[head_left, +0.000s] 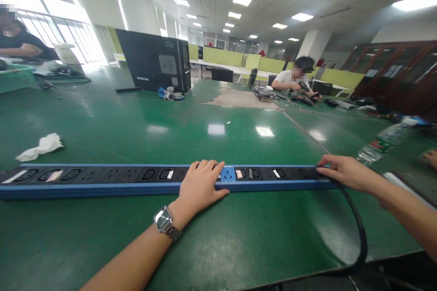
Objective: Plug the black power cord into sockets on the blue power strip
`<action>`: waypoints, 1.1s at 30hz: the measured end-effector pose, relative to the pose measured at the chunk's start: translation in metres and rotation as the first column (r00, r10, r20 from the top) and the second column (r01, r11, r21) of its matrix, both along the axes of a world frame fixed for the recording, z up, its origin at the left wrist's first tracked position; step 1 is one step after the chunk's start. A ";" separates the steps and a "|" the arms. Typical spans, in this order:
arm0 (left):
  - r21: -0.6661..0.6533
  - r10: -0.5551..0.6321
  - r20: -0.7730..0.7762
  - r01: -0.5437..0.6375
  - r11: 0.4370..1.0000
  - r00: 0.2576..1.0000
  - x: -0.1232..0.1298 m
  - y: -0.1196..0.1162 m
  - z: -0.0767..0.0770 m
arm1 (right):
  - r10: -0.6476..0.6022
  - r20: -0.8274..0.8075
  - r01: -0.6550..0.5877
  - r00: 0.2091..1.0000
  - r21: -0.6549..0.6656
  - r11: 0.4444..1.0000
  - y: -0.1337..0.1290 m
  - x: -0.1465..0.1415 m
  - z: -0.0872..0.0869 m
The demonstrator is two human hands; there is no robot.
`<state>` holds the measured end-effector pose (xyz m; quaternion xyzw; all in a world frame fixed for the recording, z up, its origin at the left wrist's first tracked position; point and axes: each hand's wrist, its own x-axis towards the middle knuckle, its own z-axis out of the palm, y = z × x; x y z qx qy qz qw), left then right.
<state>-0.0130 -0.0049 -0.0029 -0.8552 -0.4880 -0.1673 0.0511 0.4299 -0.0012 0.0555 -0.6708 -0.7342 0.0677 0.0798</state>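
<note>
A long blue and black power strip (129, 190) lies across the green table with a row of sockets facing up. One socket near its middle is bright blue, and small white labels stick to several others. My left hand (200, 186), with a watch (164, 220) on the wrist, lies over the strip, fingers at the far edge and thumb along the near side. At the strip's right end my right hand (341, 172) pinches the black cable (360, 232), which curves down over the table's near edge. The fingers partly hide where cable and strip meet.
Crumpled tissue (43, 146) lies at the left, a plastic bottle (385, 138) on its side at the right. Farther back stand a black computer case (153, 61) and gloves (170, 94). Two people sit at the table, one (297, 77) across holding a tool; another hand shows far right.
</note>
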 end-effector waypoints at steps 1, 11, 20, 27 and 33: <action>0.000 -0.003 -0.001 0.003 1.000 1.000 0.000 0.000 0.000 | -0.006 -0.015 0.005 1.000 -0.042 0.999 0.001 0.000 0.001; 0.009 0.003 -0.005 -0.003 1.000 1.000 0.001 -0.001 0.000 | -0.047 0.398 0.038 0.916 0.032 0.999 -0.005 -0.016 -0.015; 0.011 0.004 0.011 -0.004 1.000 1.000 -0.001 -0.002 0.000 | -0.420 0.298 0.343 0.857 0.279 0.897 -0.013 -0.038 0.018; 0.079 -0.150 0.243 0.134 0.988 0.958 0.005 -0.007 0.004 | 0.040 -0.190 -0.008 0.981 0.167 0.986 -0.020 -0.174 0.048; 0.271 -0.207 0.508 0.073 0.960 0.836 -0.036 -0.007 0.007 | 0.406 -0.713 -0.434 0.572 0.158 0.887 -0.041 -0.270 0.036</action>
